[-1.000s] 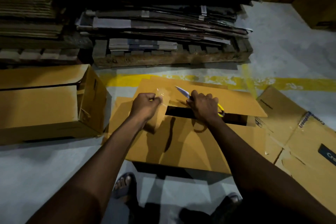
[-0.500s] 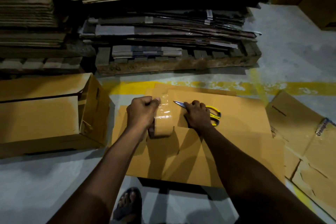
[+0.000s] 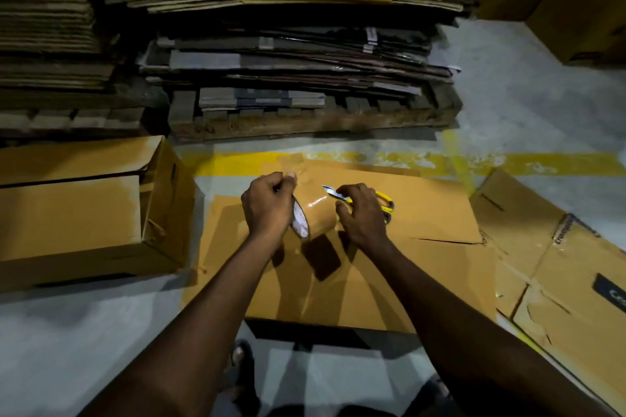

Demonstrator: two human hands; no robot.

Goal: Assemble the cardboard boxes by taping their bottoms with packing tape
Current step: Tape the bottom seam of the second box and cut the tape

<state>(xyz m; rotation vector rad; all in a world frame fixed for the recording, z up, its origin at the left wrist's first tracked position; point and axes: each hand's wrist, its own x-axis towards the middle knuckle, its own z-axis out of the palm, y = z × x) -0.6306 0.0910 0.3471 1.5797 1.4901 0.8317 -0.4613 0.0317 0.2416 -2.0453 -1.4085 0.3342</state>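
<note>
Both hands hover over the flat upper face of a brown cardboard box (image 3: 389, 267) that lies on the grey concrete floor (image 3: 84, 332). Left hand (image 3: 267, 210) curls its fingers round a roll of brown packing tape (image 3: 302, 225), held on edge just above the cardboard, with thumb and forefinger pinched together at the top of the roll. A glossy strip of tape (image 3: 288, 161) shows at the box's far edge, at twelve o'clock from that hand. Right hand (image 3: 364, 217), just at three o'clock from the roll, grips yellow-handled scissors (image 3: 384, 205) whose blade tips point toward ten o'clock at the tape; whether the blades are parted I cannot tell. At nine o'clock from the hands an assembled brown carton (image 3: 84, 213) lies on its side, its flapped end facing the worked box. At three o'clock lie flattened printed cardboard sheets (image 3: 559, 267). At twelve o'clock, beyond a worn yellow floor line (image 3: 440, 162), a wooden pallet (image 3: 305, 127) carries stacks of flattened cartons (image 3: 288, 54). At six o'clock a sandalled foot (image 3: 242, 360) shows
</note>
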